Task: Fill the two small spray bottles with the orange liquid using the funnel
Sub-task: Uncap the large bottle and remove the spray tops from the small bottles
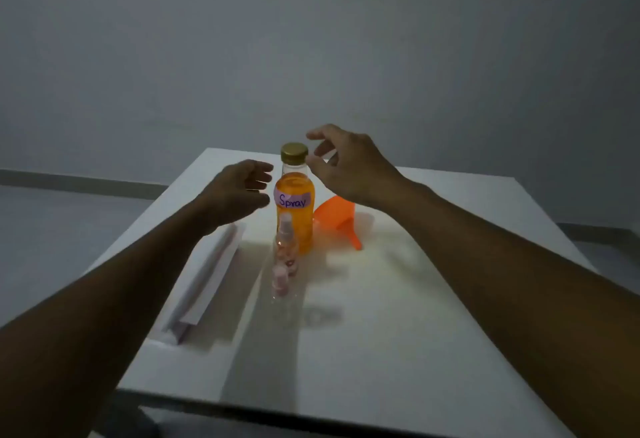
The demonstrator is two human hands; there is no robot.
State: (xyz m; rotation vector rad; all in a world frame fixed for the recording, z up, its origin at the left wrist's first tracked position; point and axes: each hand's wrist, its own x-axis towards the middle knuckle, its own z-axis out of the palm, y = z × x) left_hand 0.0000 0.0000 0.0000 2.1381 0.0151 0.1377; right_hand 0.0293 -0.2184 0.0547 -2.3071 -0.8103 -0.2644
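Fingers (pixel 320 146) of my right hand (pixel 349 167) spread apart just right of the gold cap (pixel 294 152) on the upright orange-liquid bottle (pixel 295 210), nearer it than my open left hand (pixel 239 188) beside its body.

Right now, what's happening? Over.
Left hand and right hand open, flanking capped orange-liquid bottle. Two small clear spray bottles unfilled. Orange plastic funnel lying sideways.

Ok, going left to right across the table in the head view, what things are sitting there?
Rolled white paper → two small spray bottles, directly in front of the orange liquid bottle so those share one spot → orange funnel lying on its side.
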